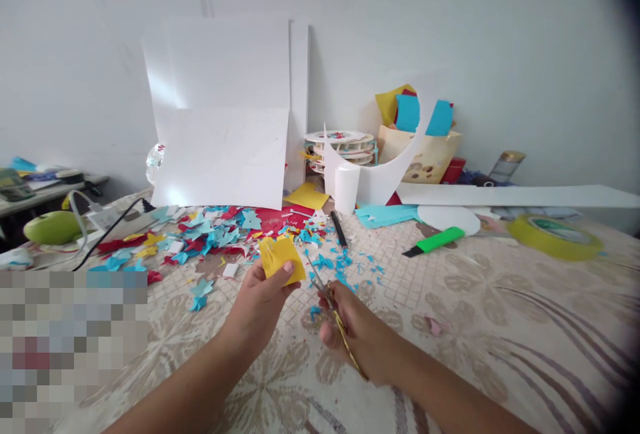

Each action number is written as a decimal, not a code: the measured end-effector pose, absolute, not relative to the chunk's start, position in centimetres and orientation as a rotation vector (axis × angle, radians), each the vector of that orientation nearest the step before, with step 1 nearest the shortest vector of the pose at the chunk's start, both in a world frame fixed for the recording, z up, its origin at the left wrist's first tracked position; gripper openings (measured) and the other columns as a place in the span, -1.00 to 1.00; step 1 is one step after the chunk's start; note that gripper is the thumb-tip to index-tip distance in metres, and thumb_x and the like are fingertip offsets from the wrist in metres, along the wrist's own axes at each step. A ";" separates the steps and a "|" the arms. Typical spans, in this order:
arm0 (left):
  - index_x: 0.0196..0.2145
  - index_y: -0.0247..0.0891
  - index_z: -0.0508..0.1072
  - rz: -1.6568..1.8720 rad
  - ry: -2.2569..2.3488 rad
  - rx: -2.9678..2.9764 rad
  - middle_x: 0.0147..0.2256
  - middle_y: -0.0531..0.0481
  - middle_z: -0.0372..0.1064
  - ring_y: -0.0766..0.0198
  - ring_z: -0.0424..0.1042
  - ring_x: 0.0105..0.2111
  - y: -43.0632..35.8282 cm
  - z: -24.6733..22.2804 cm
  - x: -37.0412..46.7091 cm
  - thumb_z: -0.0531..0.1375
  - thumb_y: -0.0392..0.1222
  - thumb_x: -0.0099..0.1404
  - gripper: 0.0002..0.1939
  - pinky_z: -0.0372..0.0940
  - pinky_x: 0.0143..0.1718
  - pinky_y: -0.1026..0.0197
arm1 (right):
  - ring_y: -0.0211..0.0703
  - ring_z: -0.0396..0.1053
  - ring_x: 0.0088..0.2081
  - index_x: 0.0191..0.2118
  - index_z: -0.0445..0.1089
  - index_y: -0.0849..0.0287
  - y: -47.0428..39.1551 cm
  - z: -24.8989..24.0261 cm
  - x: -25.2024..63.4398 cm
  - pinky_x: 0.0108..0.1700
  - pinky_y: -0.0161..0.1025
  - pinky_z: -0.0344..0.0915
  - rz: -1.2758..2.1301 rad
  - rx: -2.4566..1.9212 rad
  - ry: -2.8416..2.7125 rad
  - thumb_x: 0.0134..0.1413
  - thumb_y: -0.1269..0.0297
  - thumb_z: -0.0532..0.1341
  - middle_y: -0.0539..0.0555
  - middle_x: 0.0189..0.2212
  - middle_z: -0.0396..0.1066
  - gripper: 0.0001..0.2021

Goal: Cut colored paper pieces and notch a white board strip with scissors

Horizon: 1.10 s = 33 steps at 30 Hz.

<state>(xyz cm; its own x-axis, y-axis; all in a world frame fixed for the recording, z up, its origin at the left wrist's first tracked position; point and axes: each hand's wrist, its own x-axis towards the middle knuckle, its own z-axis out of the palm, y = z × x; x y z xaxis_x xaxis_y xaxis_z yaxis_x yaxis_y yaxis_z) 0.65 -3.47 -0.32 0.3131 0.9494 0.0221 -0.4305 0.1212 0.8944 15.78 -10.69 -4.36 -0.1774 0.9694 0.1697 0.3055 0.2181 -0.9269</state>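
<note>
Between thumb and fingers, my left hand [265, 287] pinches a small folded piece of yellow paper [281, 257], held up over the table. My right hand [357, 327] grips a pair of scissors [327, 291] with gold-coloured handles. The blades point up and left, close to the right edge of the yellow paper; whether they touch it I cannot tell. Beyond both hands lies a heap of cut paper flowers and scraps [215, 231] in blue, red, yellow and white. Small blue snippets [343, 264] are scattered just past the scissors.
A green cutter knife [440, 241], a black pen [339, 229] and a roll of yellow tape [555, 237] lie on the patterned tablecloth [450, 354]. White boards [220, 154] lean on the wall. A paper bag [417, 154] holds coloured sheets. A power strip [115, 224] sits left.
</note>
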 end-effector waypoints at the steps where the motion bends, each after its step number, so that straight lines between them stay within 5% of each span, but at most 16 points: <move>1: -0.42 -0.21 0.36 1.121 0.668 0.978 -0.46 0.10 0.34 0.36 0.32 -0.45 -3.5 -0.4 0.6 0.25 -0.23 0.01 -0.85 0.23 -0.38 0.28 | -0.26 0.03 -0.46 -0.21 0.10 0.15 -10.7 -4.4 15.7 -0.48 -0.34 0.05 0.989 -1.213 -1.655 0.03 -0.02 0.12 -0.03 -0.42 0.07 -0.64; 8: -0.35 -0.23 0.39 1.023 0.740 1.264 -0.42 0.06 0.39 0.33 0.34 -0.40 -3.7 -0.8 0.3 0.24 -0.18 0.05 -0.83 0.22 -0.33 0.28 | -0.25 0.07 -0.45 -0.19 0.14 0.15 -10.5 -3.7 16.0 -0.46 -0.34 0.07 0.921 -1.222 -1.625 0.03 -0.08 0.07 0.00 -0.38 0.12 -0.61; 14: -0.54 -0.26 0.38 0.851 0.891 1.814 -0.60 0.12 0.24 0.35 0.23 -0.57 -2.2 0.3 -0.8 0.19 -0.17 0.07 -0.88 0.11 -0.56 0.32 | -0.29 0.00 -0.55 -0.46 0.21 0.19 -10.0 -2.0 20.1 -0.54 -0.36 -0.05 0.830 -1.475 -1.862 -0.03 -0.03 0.16 -0.09 -0.59 0.03 -0.66; 21: -0.30 -0.23 0.46 0.611 1.023 2.049 -0.44 0.00 0.38 0.22 0.33 -0.50 -0.2 0.2 -2.2 0.20 -0.16 0.01 -0.76 0.19 -0.53 0.25 | -0.34 -0.04 -0.58 -0.56 0.16 0.20 -10.0 -1.1 22.6 -0.57 -0.38 -0.12 1.020 -1.668 -2.151 -0.08 -0.03 0.18 -0.11 -0.64 0.00 -0.62; 25: 0.13 -0.12 0.08 0.557 0.945 1.959 -0.29 -0.06 0.34 0.20 0.40 -0.43 -0.4 0.4 -2.4 0.17 -0.28 0.03 -0.31 0.30 -0.41 0.15 | -0.33 0.01 -0.58 -0.52 0.19 0.19 -10.1 -1.1 22.6 -0.57 -0.39 -0.08 1.067 -1.697 -2.189 -0.08 -0.06 0.17 -0.11 -0.63 0.05 -0.62; 28: 0.19 0.01 -0.18 0.482 0.821 1.815 -0.32 -0.02 0.27 0.23 0.42 -0.47 -0.7 0.5 -2.4 0.11 -0.34 0.09 -0.21 0.34 -0.50 0.17 | -0.34 0.03 -0.57 -0.50 0.19 0.19 -10.0 -1.1 22.9 -0.56 -0.40 -0.08 1.072 -1.725 -2.199 -0.09 -0.07 0.18 -0.11 -0.61 0.08 -0.62; 33: 0.14 -0.06 -0.07 0.599 0.752 1.822 -0.40 0.04 0.29 0.29 0.39 -0.48 -0.3 -0.1 -2.3 0.13 -0.43 0.04 -0.25 0.29 -0.50 0.26 | -0.35 0.03 -0.56 -0.50 0.17 0.19 -9.8 -1.5 23.2 -0.56 -0.41 -0.06 1.084 -1.720 -2.188 -0.09 -0.08 0.18 -0.11 -0.60 0.06 -0.61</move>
<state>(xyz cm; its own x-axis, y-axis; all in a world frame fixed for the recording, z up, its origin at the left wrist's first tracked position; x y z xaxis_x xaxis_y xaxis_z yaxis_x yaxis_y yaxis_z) -2.33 -0.26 -0.09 0.6798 0.7312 0.0562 0.2179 -0.2745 0.9366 23.25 -9.80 -1.55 -0.3288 0.8946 -0.3027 0.7826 0.0787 -0.6176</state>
